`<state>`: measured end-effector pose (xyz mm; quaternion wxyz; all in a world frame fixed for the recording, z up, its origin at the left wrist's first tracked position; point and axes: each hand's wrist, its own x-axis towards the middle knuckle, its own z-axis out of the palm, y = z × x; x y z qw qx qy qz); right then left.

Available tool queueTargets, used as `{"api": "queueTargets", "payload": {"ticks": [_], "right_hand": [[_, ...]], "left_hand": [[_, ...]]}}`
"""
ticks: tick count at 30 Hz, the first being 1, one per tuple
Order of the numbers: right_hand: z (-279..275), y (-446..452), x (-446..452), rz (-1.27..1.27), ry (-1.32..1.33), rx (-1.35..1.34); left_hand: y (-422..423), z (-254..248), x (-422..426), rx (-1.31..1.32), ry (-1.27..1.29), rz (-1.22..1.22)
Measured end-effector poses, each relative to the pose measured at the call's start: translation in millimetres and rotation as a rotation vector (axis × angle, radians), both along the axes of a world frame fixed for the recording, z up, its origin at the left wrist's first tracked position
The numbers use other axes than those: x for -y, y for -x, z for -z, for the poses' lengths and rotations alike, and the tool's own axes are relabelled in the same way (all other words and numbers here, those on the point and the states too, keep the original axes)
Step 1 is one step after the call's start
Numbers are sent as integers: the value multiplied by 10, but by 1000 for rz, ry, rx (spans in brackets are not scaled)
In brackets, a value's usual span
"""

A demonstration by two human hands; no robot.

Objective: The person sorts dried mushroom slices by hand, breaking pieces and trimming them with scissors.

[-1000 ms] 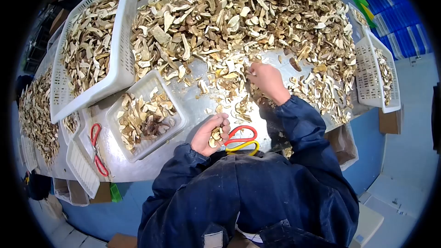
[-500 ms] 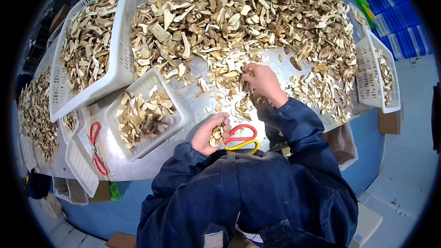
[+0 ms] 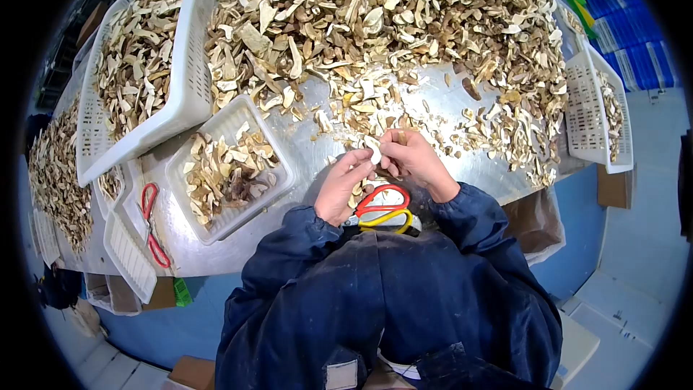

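Note:
Dried, pale-brown slices that look like mushroom lie in a big pile [image 3: 375, 14] across the metal table. Close to the table's front edge my two hands meet. My left hand [image 3: 345, 186] is curled around some slices, its thumb and forefinger at a pale slice [image 3: 375, 153]. The fingers of my right hand [image 3: 413, 160] are pinched at the other side of that slice. Just below the hands are scissors with red and yellow handles [image 3: 384, 209]. Left of them, a clear plastic tray [image 3: 249, 218] holds more slices.
A large white basket [image 3: 195, 76] full of slices stands at the left, and a smaller white basket [image 3: 581, 105] at the right. Red-handled scissors [image 3: 149, 224] lie beside a white ribbed tray [image 3: 130, 256]. Blue crates [image 3: 621, 22] are stacked at the back right.
My right hand has come back from the pile towards my left hand. My left hand has risen slightly and turned, and its thumb and forefinger now reach to the pale slice.

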<state>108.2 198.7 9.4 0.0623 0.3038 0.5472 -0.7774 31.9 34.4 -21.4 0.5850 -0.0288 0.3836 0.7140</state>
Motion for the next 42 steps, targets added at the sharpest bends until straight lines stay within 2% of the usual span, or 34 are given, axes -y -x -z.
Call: {"api": "queueTargets", "payload": {"ticks": [2, 4, 6, 7, 9, 10, 11, 12, 13, 18, 21, 22, 25, 26, 29, 30, 34, 39, 40, 42], "right_hand": [[85, -115, -97, -45, -9, -61], [7, -247, -235, -164, -458, 39], [-161, -321, -255, -218, -821, 213], [-247, -337, -197, -213, -833, 168], [-374, -367, -42, -202, -855, 78], [-527, -335, 90, -242, -637, 12], [-549, -353, 173, -335, -749, -102], [-569, -321, 200, -319, -819, -147], [-584, -305, 211, -305, -888, -193], [69, -169, -456, -26, -1373, 49], [273, -141, -606, -70, -1544, -108], [252, -155, -618, -111, -1492, -113], [92, -269, -767, -244, -1682, 257], [123, -295, -825, -117, -1652, 212], [143, -212, -870, -34, -1595, 81], [158, -145, -848, -14, -1555, 47], [244, 112, -883, -99, -1429, 61], [271, 238, -1153, 18, -1563, 163], [303, 254, -1231, 54, -1608, 165], [438, 289, -1354, 0, -1637, 23]], "left_hand": [[18, -20, 26, 25, -19, 6], [49, 24, 70, 112, -54, -6], [63, 89, 95, 332, -66, 18], [63, 108, 104, 441, -69, 29], [-6, 117, 92, 499, -126, 133], [-56, -40, 45, 510, -120, 170], [-91, -129, 21, 519, -114, 208], [-129, -24, 33, 548, -196, 244], [-150, 0, 43, 548, -174, 258], [-170, 176, 158, 577, -153, 277], [-167, 221, 174, 650, -204, 270], [-148, 214, 161, 678, -235, 272], [-59, 147, 188, 734, -330, 290], [-33, 147, 197, 778, -340, 281], [-42, 66, 177, 740, -197, 123], [-48, 104, 190, 777, -249, 108], [-56, 77, 214, 779, -230, 60], [-18, 115, 322, 748, -276, -32], [-8, 124, 328, 847, -266, -88], [12, 194, 339, 873, -296, -88]]}}
